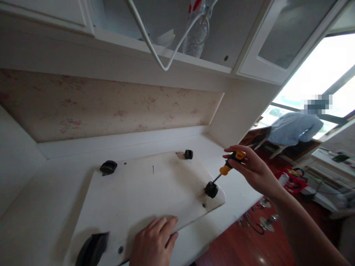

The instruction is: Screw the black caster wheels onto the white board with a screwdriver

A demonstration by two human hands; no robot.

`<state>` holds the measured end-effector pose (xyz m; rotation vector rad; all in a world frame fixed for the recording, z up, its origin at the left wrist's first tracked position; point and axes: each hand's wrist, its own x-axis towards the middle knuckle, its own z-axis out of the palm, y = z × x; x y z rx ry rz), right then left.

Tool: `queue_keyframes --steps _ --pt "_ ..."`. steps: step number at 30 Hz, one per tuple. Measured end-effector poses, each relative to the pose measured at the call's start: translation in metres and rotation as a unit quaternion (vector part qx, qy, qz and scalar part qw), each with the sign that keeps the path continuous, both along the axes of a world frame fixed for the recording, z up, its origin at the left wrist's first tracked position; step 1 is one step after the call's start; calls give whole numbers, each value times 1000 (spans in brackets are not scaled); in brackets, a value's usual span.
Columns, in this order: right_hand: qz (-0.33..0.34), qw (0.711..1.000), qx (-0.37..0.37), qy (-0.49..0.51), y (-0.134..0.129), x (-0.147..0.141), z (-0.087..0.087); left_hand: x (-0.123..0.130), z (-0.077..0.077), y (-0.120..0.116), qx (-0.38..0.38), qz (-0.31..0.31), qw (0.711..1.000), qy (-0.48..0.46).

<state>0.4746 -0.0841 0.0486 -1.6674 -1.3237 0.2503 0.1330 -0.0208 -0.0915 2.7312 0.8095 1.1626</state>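
A white board [144, 188] with black casters at its corners lies on a white desk top. My right hand [251, 168] grips a yellow and black screwdriver [229, 162] by its handle. The screwdriver's shaft slants down to the caster [211, 189] at the board's near right corner, its tip at the caster. My left hand [155, 242] rests on the board's near edge with the fingers lying on the surface. The other casters are at the far right [188, 154], far left [108, 167] and near left [93, 249].
Overhead, a white cable [155, 51] hangs from a shelf holding a plastic bottle [195, 37]. The desk's front edge drops to a red wooden floor [222, 245]. To the right are a red basket [294, 180] and a person in a light blue top [291, 127] by the window.
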Motion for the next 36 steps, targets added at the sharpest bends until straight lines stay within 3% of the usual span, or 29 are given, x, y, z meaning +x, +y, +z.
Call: queue_keyframes --steps 6,13,21,27,36 --pt "-76 996 -19 -51 4 -2 0 1 2 0 5 4 1000 -6" --pt "-2 998 -33 -46 0 -1 3 3 3 0 8 3 1000 -17" --pt "-74 996 -26 -48 2 0 -1 1 4 1 12 4 1000 -23" --pt "6 999 -43 -25 -2 0 -3 2 0 0 8 -2 1000 -18" --pt "-61 997 -27 -46 0 -4 0 1 -1 -1 16 2 1000 -20"
